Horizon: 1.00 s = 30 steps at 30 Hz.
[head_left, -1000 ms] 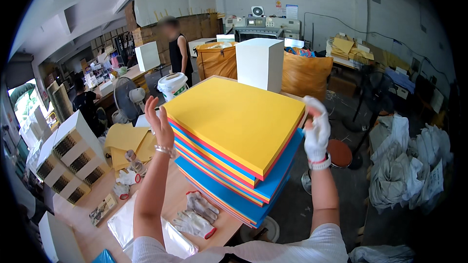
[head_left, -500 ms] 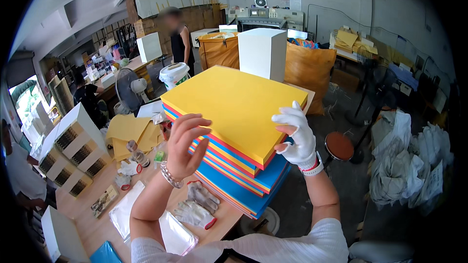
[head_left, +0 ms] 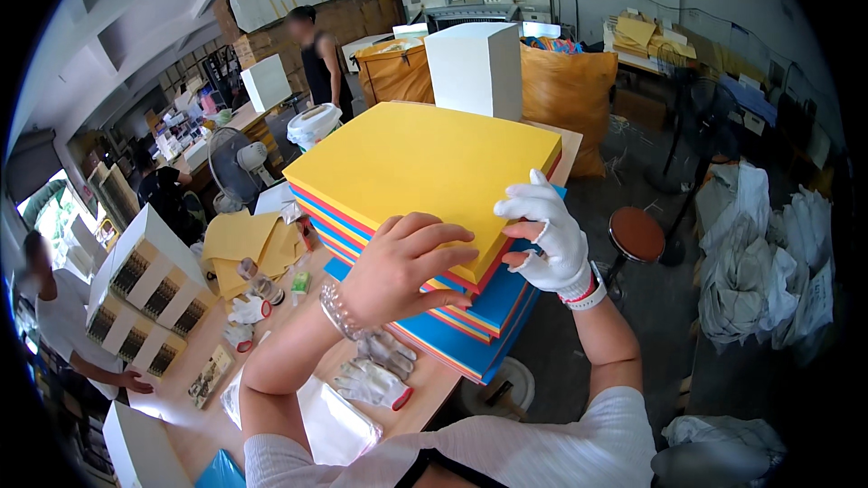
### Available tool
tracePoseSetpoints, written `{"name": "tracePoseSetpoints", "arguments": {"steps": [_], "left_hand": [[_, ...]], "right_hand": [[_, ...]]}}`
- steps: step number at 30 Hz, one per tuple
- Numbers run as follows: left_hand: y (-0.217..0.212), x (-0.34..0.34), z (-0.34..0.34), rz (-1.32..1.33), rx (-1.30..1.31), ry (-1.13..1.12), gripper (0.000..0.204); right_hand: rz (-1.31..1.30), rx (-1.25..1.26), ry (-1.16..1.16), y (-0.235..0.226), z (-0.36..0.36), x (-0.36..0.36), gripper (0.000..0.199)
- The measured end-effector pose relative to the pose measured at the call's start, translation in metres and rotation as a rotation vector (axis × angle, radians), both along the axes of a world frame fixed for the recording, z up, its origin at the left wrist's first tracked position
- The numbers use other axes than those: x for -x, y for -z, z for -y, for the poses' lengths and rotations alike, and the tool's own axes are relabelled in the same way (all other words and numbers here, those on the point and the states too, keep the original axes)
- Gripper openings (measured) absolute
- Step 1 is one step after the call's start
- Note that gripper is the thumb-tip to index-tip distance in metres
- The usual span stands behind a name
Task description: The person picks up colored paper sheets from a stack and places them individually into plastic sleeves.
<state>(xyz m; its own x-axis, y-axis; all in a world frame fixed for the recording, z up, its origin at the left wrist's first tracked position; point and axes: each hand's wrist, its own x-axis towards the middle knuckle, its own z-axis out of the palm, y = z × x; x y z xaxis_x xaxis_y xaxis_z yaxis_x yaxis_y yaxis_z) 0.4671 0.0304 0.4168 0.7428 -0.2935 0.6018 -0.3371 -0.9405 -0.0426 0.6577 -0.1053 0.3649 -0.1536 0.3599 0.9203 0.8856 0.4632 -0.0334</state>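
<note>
A tall stack of coloured sheets (head_left: 416, 172), yellow on top with red, blue and yellow layers below, stands in front of me. Its layers sit slightly offset, with blue ones jutting out toward me. My bare left hand (head_left: 398, 267) is at the stack's near edge by the front corner, fingers spread over the yellow top and thumb lower down. At the right side near that corner, my right hand (head_left: 547, 235) wears a white glove with bare thumb and finger tips. Its fingers are bent and apart. Neither hand visibly holds a sheet.
Loose grey-white gloves (head_left: 372, 384), clear plastic sleeves (head_left: 339, 425) and a bottle (head_left: 260, 282) lie on the wooden table (head_left: 289, 330). Bound white blocks (head_left: 149, 289) stand left, beside another person (head_left: 68, 325). A round stool (head_left: 636, 233) and white sacks (head_left: 750, 271) are at right.
My left hand has moved right along the stack's front edge to the near corner. My right hand stays by the right side, shifted slightly. The view has tilted; the person at left has come closer.
</note>
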Motion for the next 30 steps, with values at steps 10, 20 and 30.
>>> {"name": "tracePoseSetpoints", "arguments": {"steps": [10, 20, 30], "left_hand": [[-0.014, -0.021, -0.015, -0.209, 0.075, 0.074, 0.028], [-0.015, -0.022, -0.019, -0.223, 0.099, 0.075, 0.031], [-0.012, -0.022, -0.019, -0.184, 0.065, 0.075, 0.029]], "right_hand": [[-0.064, -0.015, -0.022, 0.015, 0.009, 0.003, 0.025], [-0.097, -0.039, -0.019, 0.021, 0.01, 0.009, 0.027], [-0.096, -0.037, 0.027, 0.029, 0.014, 0.008, 0.023]]}}
